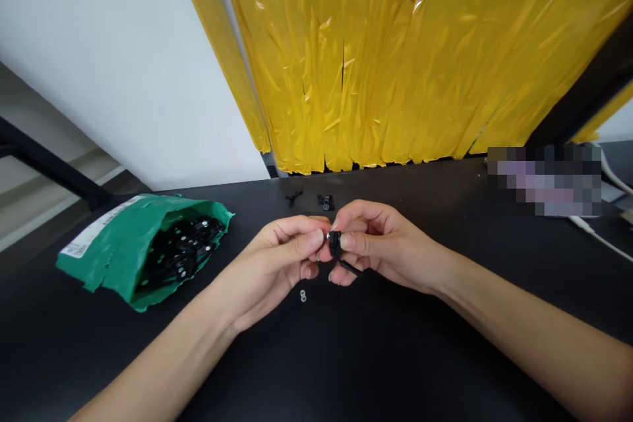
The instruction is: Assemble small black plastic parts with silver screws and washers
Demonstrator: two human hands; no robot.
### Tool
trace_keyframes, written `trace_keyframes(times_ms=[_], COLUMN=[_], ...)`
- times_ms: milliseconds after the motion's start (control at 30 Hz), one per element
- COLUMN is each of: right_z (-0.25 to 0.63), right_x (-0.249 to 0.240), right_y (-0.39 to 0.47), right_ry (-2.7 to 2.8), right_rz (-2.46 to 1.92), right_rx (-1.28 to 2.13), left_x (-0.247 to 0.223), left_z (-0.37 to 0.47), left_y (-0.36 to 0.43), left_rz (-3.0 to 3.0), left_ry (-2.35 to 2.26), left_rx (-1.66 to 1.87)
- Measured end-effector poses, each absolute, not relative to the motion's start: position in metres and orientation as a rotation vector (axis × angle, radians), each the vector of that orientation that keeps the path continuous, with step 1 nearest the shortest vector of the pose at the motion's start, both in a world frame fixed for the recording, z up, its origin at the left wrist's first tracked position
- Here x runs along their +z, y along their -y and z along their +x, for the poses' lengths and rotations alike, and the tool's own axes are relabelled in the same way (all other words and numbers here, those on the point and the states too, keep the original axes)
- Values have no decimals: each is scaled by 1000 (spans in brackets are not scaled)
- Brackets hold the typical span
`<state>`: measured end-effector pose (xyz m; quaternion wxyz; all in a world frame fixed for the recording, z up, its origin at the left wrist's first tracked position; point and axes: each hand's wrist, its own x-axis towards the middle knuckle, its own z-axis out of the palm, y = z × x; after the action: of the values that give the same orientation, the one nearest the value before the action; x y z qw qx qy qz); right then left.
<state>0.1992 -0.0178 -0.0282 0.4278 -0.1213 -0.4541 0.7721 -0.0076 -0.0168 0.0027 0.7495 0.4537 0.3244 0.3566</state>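
Observation:
My right hand pinches a small black plastic part between thumb and fingers. A thin black stem sticks out below that part, down and to the right. My left hand meets it from the other side, thumb and forefinger closed around a tiny shiny bit at the part's edge, too small to name. On the dark table below my left hand lie small pale rings, touching each other. Beyond my hands are a small black fitting and some thin black pieces.
To the left lies an open green bag filled with black parts with shiny spots. Yellow plastic strips hang behind the black table, beside a white panel. A blurred-out object and a white cable are at the right.

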Motion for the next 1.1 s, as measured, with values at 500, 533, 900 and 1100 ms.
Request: trace_keyframes(times_ms=[500, 533, 900, 1100], right_z=[204, 204, 204, 205], right_x=[-28, -27, -25, -24], right_y=[17, 18, 18, 18], right_ry=[1211, 1216, 1211, 1196], right_rz=[-349, -342, -304, -344], right_rx=[1921, 1922, 1920, 1928], left_x=[12, 12, 9, 15], left_z=[-11, -11, -6, -11], left_y=[15, 15, 17, 18], left_rz=[1367, 1323, 1339, 1613], left_ry=[-734, -726, -747, -822], left_rx=[832, 816, 872, 897])
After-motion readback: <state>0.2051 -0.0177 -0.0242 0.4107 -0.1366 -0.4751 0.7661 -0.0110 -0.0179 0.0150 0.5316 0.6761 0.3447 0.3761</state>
